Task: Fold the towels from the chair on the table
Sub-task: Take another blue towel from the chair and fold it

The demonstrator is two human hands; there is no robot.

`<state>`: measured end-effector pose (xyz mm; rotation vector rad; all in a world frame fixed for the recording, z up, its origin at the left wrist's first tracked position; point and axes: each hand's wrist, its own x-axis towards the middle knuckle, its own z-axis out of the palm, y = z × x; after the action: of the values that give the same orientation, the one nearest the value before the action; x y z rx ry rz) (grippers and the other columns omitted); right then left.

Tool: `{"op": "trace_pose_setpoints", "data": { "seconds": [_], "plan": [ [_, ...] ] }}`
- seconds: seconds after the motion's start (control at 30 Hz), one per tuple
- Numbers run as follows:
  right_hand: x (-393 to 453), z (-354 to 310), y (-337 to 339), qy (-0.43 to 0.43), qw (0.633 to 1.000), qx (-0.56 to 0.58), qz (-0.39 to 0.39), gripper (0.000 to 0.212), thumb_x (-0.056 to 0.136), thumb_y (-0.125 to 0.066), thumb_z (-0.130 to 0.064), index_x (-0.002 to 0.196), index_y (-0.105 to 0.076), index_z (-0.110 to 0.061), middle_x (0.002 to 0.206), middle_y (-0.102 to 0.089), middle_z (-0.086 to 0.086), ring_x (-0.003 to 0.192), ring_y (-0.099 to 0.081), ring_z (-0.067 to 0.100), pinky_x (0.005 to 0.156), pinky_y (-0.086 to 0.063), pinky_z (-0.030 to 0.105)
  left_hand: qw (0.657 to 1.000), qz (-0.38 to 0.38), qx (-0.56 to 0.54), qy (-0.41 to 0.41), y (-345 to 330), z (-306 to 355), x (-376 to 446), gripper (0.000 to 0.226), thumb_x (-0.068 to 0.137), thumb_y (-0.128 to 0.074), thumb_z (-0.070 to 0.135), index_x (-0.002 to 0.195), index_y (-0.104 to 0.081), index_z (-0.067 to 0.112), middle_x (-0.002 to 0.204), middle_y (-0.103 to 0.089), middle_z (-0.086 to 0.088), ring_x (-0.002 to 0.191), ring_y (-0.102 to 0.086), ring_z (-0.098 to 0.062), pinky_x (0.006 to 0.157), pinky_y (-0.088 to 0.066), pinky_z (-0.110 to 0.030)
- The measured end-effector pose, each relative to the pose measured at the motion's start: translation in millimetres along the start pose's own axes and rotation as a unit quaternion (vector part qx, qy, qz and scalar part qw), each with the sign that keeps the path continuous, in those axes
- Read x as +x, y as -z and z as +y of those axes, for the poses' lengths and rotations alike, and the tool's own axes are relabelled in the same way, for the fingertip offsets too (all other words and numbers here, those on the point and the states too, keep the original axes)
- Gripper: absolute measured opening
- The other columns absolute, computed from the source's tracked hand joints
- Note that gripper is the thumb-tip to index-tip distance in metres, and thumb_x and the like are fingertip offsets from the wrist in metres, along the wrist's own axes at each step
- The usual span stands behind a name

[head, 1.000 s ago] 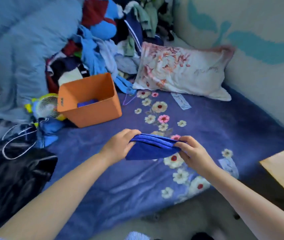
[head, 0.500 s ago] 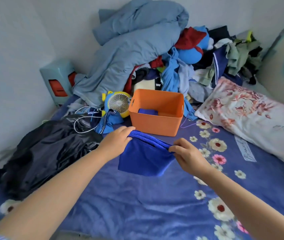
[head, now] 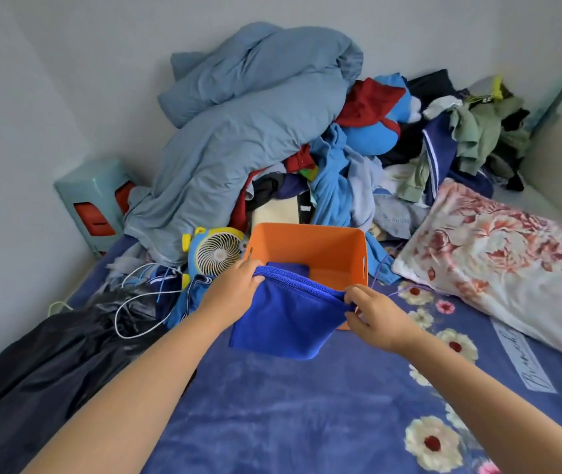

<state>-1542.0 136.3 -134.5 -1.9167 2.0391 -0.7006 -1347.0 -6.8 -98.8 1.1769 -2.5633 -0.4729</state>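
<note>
We hold a folded blue towel up by its top edge, our left hand pinching one corner and our right hand pinching the other, so that it hangs in front of the near wall of the orange bin; inside the bin another folded blue towel already lies on the floor, so we judge at least one towel done and this one folded and about to join it; how many are left we cannot tell, since neither the chair nor the table is in view. Around the bin the bed is crowded: a small fan just left of it, a heap of clothes and a grey-blue duvet behind, a floral pillow to the right, a black garment at the left; nothing blocks the bin's open top.
</note>
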Motion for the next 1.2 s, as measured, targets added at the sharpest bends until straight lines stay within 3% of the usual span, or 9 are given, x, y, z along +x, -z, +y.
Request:
{"op": "trace_pose_setpoints", "data": {
  "seconds": [0.17,0.27,0.4,0.53,0.67,0.87,1.03,1.13,1.2],
  "plan": [
    [47,35,10,-0.023,0.996,-0.080,-0.014,0.021,0.087,-0.060,-0.024,0.087,-0.051,-0.005,0.102,-0.054,0.013,0.080,-0.049,0.025,0.066,-0.030,0.026,1.000,-0.003,-0.016,-0.016,-7,13,75,0.023,0.095,-0.044,0.015,0.110,-0.057,0.006,0.112,-0.059,-0.011,0.105,-0.052,-0.028,0.083,-0.038,-0.032],
    [75,48,17,-0.033,0.997,-0.015,0.062,0.011,0.081,-0.064,-0.004,0.078,-0.053,-0.003,0.093,-0.059,0.022,0.082,-0.056,0.033,0.070,-0.042,0.038,1.000,-0.001,-0.016,-0.024,-10,9,113,0.023,0.093,-0.046,0.013,0.111,-0.058,0.004,0.113,-0.060,-0.011,0.105,-0.053,-0.027,0.080,-0.034,-0.025],
    [112,63,20,-0.079,0.982,0.090,0.145,0.035,0.071,-0.063,0.014,0.076,-0.041,-0.014,0.078,-0.056,0.020,0.075,-0.054,0.037,0.070,-0.048,0.052,0.999,-0.033,-0.016,-0.019,-24,-16,148,0.021,0.092,-0.048,0.011,0.109,-0.057,0.003,0.109,-0.060,-0.013,0.101,-0.053,-0.026,0.068,-0.026,-0.018],
    [156,84,10,-0.121,0.966,0.155,0.169,0.020,0.077,-0.056,0.014,0.086,-0.054,-0.004,0.085,-0.050,0.006,0.084,-0.053,0.036,0.079,-0.048,0.043,0.998,-0.025,-0.061,-0.006,-42,-33,190,0.024,0.093,-0.048,0.009,0.114,-0.054,0.000,0.114,-0.058,-0.016,0.105,-0.052,-0.028,0.075,-0.031,-0.022],
    [202,113,-1,-0.186,0.945,0.196,0.186,0.041,0.079,-0.051,0.014,0.116,-0.054,-0.004,0.101,-0.054,0.002,0.091,-0.050,0.017,0.076,-0.039,0.013,0.994,-0.010,-0.109,0.013,-68,-48,238,0.028,0.093,-0.048,0.011,0.120,-0.051,0.002,0.122,-0.055,-0.014,0.112,-0.051,-0.027,0.088,-0.034,-0.024],
    [249,177,-34,-0.261,0.950,0.116,0.123,0.030,0.079,-0.053,0.008,0.107,-0.060,0.001,0.104,-0.062,0.020,0.095,-0.056,0.034,0.078,-0.040,0.026,0.982,-0.089,-0.166,0.020,-141,-84,299,0.024,0.094,-0.048,0.013,0.116,-0.052,0.005,0.097,-0.057,-0.005,0.084,-0.049,-0.016,0.059,-0.030,-0.014],
    [259,222,-86,-0.361,0.929,0.086,0.016,0.030,0.079,-0.049,0.009,0.107,-0.060,0.004,0.101,-0.062,0.022,0.095,-0.056,0.035,0.068,-0.034,0.029,0.954,-0.242,-0.161,0.070,-222,-111,319,0.025,0.095,-0.046,0.017,0.117,-0.052,0.007,0.104,-0.056,-0.006,0.093,-0.051,-0.020,0.073,-0.033,-0.021],
    [264,246,-114,-0.424,0.901,0.045,-0.073,0.013,0.078,-0.045,0.010,0.071,-0.052,0.003,0.071,-0.054,0.018,0.077,-0.049,0.032,0.047,-0.026,0.032,0.938,-0.305,-0.137,0.091,-264,-120,323,0.011,0.096,-0.042,0.018,0.101,-0.051,0.013,0.086,-0.050,0.003,0.077,-0.047,-0.015,0.062,-0.033,-0.021],
    [268,260,-131,-0.457,0.883,0.017,-0.111,0.029,0.077,-0.043,0.009,0.053,-0.036,-0.006,0.055,-0.040,0.008,0.067,-0.044,0.027,0.043,-0.023,0.024,0.930,-0.326,-0.127,0.113,-288,-123,327,0.011,0.096,-0.039,0.017,0.087,-0.044,0.013,0.075,-0.043,0.003,0.060,-0.037,-0.009,0.052,-0.027,-0.020]
  ]
}}
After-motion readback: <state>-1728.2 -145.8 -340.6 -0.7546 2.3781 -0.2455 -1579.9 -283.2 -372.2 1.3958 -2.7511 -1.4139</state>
